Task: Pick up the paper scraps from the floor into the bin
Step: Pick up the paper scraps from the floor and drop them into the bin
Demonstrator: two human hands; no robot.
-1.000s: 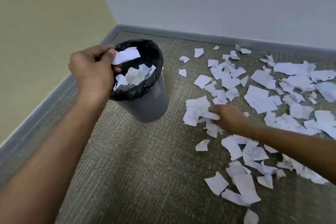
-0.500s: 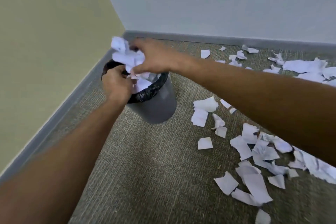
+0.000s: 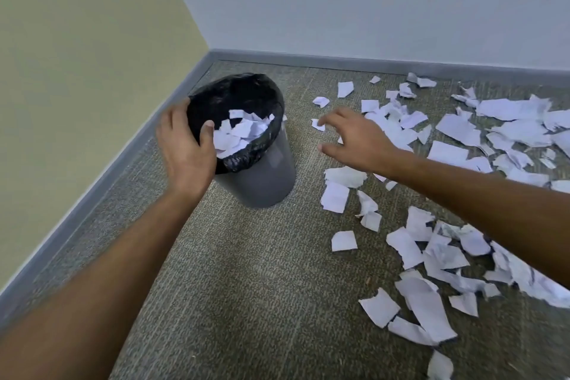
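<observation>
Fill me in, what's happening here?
A person is clearing torn paper scraps off the carpet into a grey bin. The left hand grips the bin's black-lined rim; the right hand, open and empty, reaches over the scraps. Some paper is in the bin; most is on the floor.

Both arms are bare all the way up to the frame edge, no sleeves showing anywhere. The left hand [image 3: 188, 145] and right hand [image 3: 359, 140] are bare too, fingernails short, forearms pretty slim.

light: bright, even | shadows: soft | edges: wide-angle bending, slight blur
</observation>
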